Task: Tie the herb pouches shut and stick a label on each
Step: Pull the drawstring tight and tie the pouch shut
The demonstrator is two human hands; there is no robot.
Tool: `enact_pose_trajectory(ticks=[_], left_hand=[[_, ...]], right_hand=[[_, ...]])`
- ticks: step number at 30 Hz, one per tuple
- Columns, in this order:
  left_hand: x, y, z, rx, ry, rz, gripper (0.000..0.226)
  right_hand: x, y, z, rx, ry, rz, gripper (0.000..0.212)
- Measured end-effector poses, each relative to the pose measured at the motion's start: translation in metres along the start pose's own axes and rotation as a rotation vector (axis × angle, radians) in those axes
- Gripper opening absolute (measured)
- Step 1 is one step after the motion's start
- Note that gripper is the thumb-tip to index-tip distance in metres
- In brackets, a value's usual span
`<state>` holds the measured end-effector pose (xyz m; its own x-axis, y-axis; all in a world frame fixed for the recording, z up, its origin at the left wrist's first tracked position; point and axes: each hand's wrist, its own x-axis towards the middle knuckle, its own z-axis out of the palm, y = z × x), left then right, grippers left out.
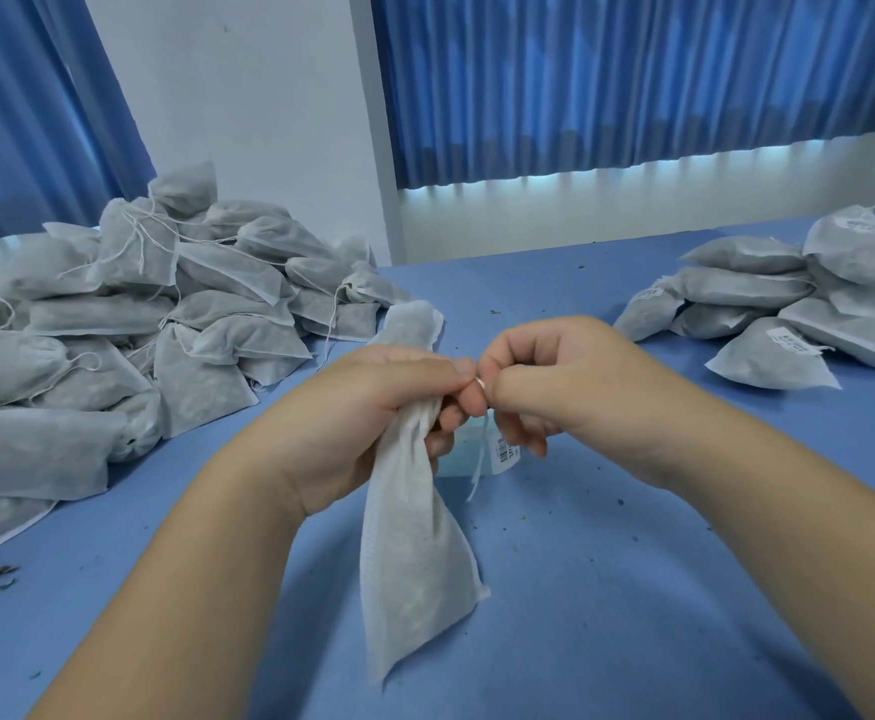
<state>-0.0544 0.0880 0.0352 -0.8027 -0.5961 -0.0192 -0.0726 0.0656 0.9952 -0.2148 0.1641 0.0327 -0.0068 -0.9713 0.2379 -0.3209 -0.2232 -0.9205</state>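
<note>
White non-woven herb pouch (414,553), hanging over the blue desk (632,589): left hand (367,402) fingers curl round its gathered neck; right hand (544,376) fingers pinch its white drawstring (479,459). Barcode label (505,452) behind, print illegible.

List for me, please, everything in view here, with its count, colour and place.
held pouch: one, white, upright above table centre
drawstring: one, white, hanging beside the pouch neck
left pouch pile: many, grey-white, table's left, strings loose
right pouch pile: several, grey-white, table's right, labels on some
box: one, pale blue, behind the hands
herb crumbs: many, dark, scattered on table
table: one, blue, under everything
curtains: two, blue, at the back
wall: one, white, between the curtains
left hand: one, grips the pouch neck
right hand: one, pinches the drawstring
</note>
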Motion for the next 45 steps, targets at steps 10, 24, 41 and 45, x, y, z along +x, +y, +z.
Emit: enact_pose_trajectory(ticks=[10,24,41,45], left_hand=[[0.001,-0.001,-0.002,0.177,0.216,0.014,0.022],[0.002,-0.001,0.007,0.249,0.386,0.050,0.025],[0.004,-0.005,0.012,0.574,0.526,0.259,0.022],[0.003,-0.006,0.010,0.540,0.507,0.255,0.022]], right_hand=[[0.002,0.008,-0.004,0.024,-0.059,0.086,0.010],[0.005,0.009,0.005,0.181,0.169,0.072,0.017],[0.004,0.008,0.002,-0.080,0.155,0.134,0.012],[0.003,0.009,-0.001,-0.017,0.129,0.171,0.014]])
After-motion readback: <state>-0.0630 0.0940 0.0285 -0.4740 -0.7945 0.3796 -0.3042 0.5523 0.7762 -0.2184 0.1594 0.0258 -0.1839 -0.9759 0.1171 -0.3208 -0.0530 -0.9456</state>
